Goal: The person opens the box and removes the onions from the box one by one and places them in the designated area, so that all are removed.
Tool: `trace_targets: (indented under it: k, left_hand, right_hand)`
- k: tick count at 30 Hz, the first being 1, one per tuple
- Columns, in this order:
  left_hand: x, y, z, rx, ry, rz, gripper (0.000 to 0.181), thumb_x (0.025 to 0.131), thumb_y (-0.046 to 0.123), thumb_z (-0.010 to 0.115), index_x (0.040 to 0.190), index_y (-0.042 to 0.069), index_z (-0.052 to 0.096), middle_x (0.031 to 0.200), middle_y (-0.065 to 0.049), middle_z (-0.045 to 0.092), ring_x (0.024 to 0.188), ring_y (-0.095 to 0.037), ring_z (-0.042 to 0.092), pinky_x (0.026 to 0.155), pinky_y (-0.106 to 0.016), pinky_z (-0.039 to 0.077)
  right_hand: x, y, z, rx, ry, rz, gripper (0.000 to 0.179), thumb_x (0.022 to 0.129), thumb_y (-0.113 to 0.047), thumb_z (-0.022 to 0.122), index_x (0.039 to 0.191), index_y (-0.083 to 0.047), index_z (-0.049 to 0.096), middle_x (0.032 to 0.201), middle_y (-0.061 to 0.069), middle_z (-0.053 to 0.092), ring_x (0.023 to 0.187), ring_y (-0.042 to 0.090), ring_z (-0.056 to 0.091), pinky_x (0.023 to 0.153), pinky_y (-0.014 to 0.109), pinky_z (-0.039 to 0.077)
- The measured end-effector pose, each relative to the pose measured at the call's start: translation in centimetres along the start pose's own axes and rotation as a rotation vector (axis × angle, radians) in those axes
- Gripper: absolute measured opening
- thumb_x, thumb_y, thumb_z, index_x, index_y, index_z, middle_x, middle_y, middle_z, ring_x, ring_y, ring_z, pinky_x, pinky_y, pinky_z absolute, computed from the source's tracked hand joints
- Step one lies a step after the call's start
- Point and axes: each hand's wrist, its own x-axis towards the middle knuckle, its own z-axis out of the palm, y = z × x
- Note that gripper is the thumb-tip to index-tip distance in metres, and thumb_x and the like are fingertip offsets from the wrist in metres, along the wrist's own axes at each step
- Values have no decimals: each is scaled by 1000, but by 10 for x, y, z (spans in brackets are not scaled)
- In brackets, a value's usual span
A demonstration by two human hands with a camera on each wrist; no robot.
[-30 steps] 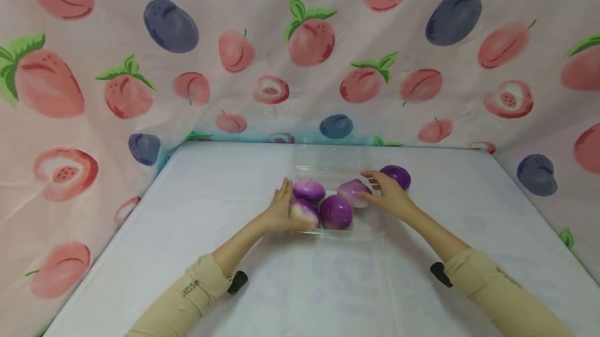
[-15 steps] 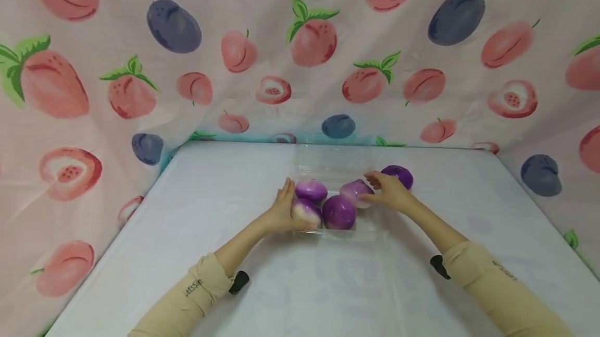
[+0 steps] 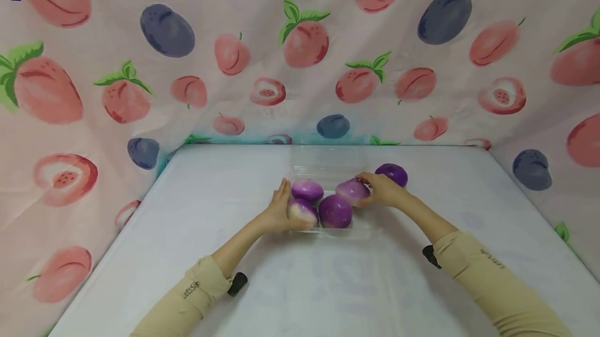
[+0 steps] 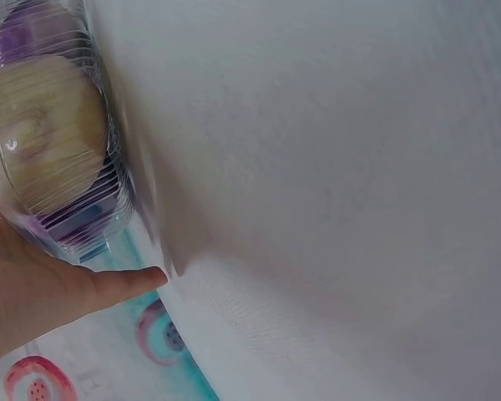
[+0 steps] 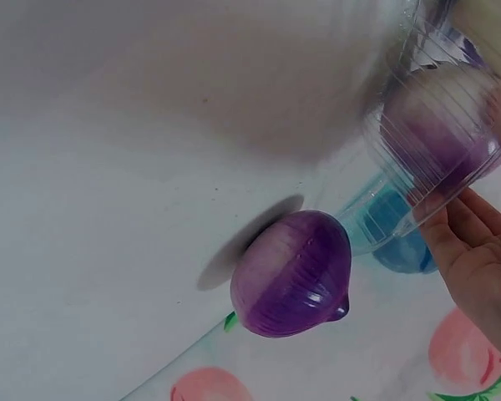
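Note:
A clear plastic clamshell box stands open on the table with several purple-and-white onions inside. My left hand rests against the box's left side, fingers straight and thumb across the front near a pale onion. In the left wrist view, one extended finger lies beside the ribbed wall. My right hand reaches over the right wall and grips the back right onion between thumb and fingers. A dark purple onion sits front right, another onion back left.
Outside the box, behind my right hand, a loose purple onion lies on the white tabletop. The raised clear lid extends toward the back. A fruit-print cloth hangs behind the table.
My right hand has moved slightly left and its fingers have closed onto the back right onion. My left hand stays against the box. The head view has shifted a little.

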Motion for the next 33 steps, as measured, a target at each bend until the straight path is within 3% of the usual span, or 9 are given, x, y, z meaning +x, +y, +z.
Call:
trace_targets:
  k: [8, 16, 23, 33]
  left_hand:
    - [3, -3, 3, 2, -6, 8, 124, 72, 37, 80, 148, -1, -10, 156, -16, -20, 141, -48, -10, 114, -59, 11]
    - [1, -2, 2, -9, -5, 5, 124, 72, 35, 80, 148, -1, -11, 156, -15, -20, 142, -46, -10, 115, -58, 12]
    - [2, -1, 3, -24, 2, 6, 126, 71, 38, 81, 149, 0, -10, 156, -15, -20, 141, -46, -11, 114, -59, 12]
    - [3, -3, 2, -21, 3, -3, 127, 70, 40, 81, 149, 1, -11, 156, -14, -21, 141, -45, -14, 115, -58, 10]
  right_hand:
    - [3, 4, -5, 27, -35, 12, 59, 76, -19, 78, 120, 11, 52, 114, 31, 61, 108, 42, 59, 90, 50, 50]
    - [6, 13, -9, 164, -83, 58, 60, 80, -25, 75, 126, 7, 51, 119, 26, 60, 110, 37, 57, 94, 47, 49]
    - [6, 20, -11, 267, -35, 32, 57, 82, -23, 73, 126, 6, 51, 117, 25, 60, 107, 36, 58, 92, 45, 51]
    - [4, 18, -7, 318, 59, -10, 54, 82, -15, 73, 126, 7, 51, 117, 26, 58, 101, 34, 61, 90, 45, 52]
